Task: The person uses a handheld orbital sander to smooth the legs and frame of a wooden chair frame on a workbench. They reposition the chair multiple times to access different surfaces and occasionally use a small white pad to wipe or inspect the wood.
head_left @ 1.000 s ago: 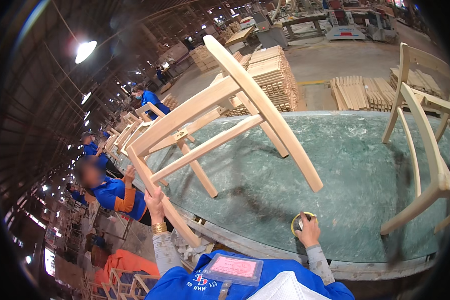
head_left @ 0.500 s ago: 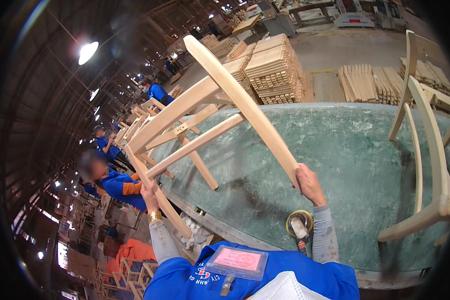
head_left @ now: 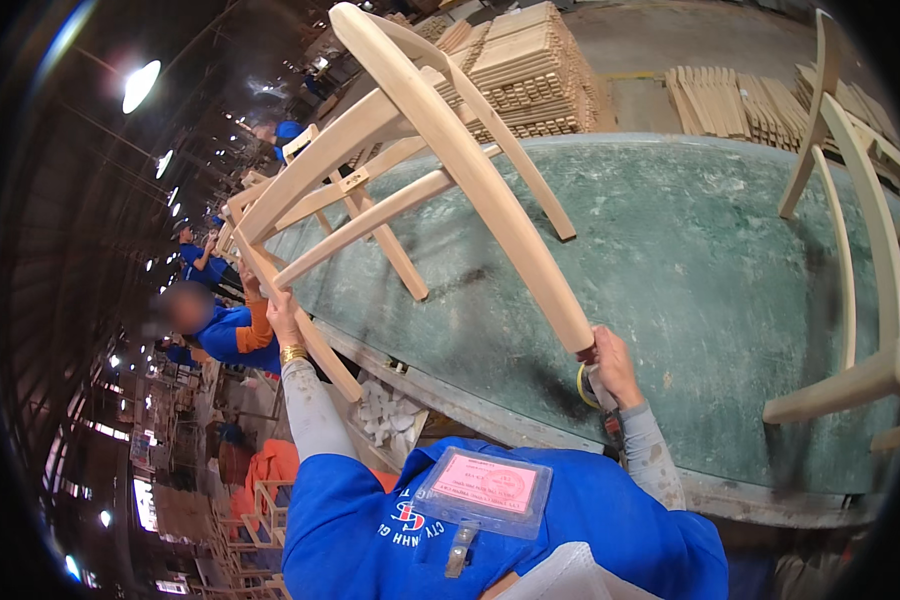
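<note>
At the far left, beyond the worktop's left edge, other workers in blue stand along a row of more wooden frames; one with an orange sleeve (head_left: 258, 330) is nearest.

The left hand (head_left: 282, 318), a gold bracelet at its wrist, is raised past the near left corner of the worktop (head_left: 690, 260) and closed around a slanting leg of the unfinished wooden chair frame (head_left: 420, 150). The frame is tipped well off level: its curved top rail sweeps up high, while two of its legs come down toward the green, dust-streaked surface near the left half; whether they touch it or hang just above cannot be told.

The right hand (head_left: 610, 362) is clamped on the lower end of the long curved rail, just above the near edge of the worktop, with a yellowish ring-shaped thing (head_left: 580, 385), perhaps a roll of tape, partly hidden beside it.

At the right edge a second chair frame (head_left: 860, 230) stands apart, untouched. Stacks of cut timber (head_left: 530, 70) lie beyond the far edge.

The step in hand looks like turning or lifting the frame to bring another face up. The next move would call for both hands keeping a firm hold while the frame swings, and for its legs to clear the surface and the second frame.
</note>
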The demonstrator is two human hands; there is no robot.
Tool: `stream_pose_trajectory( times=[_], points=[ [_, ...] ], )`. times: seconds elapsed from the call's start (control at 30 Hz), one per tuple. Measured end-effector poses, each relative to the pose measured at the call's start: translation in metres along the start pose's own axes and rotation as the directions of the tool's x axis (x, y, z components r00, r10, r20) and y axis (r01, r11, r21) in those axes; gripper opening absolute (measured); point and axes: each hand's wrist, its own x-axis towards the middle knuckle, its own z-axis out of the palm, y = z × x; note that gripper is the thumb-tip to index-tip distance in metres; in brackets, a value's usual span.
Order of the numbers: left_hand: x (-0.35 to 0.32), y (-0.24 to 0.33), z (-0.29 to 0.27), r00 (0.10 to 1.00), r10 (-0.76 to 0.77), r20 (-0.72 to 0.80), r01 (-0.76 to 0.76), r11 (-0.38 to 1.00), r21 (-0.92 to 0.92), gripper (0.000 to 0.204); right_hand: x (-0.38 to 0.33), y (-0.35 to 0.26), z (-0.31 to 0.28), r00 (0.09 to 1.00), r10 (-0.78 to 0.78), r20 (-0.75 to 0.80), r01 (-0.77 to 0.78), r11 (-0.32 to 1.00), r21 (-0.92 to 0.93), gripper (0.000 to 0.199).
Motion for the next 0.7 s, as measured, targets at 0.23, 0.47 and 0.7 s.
stream_pose_trajectory(
  times=[0.23, 0.47, 0.7],
  points=[
    [-0.006, -0.007, 0.007, 0.999, 0.038, -0.021, -0.038, 0.999, -0.017, 0.032, -0.063, 0.063, -0.024, 0.957, -0.063, -0.284, -0.165, 0.686, -0.708, 0.051],
    [-0.013, -0.015, -0.008, 1.000, 0.004, -0.011, -0.004, 1.000, -0.025, 0.032, -0.073, 0.061, 0.004, 0.977, -0.066, -0.204, -0.146, 0.494, -0.857, 0.080],
    [-0.011, -0.007, 0.003, 1.000, -0.017, 0.009, 0.017, 1.000, -0.013, 0.030, -0.050, 0.067, 0.000, 0.984, -0.042, -0.173, -0.140, 0.423, -0.895, 0.075]
  ],
)
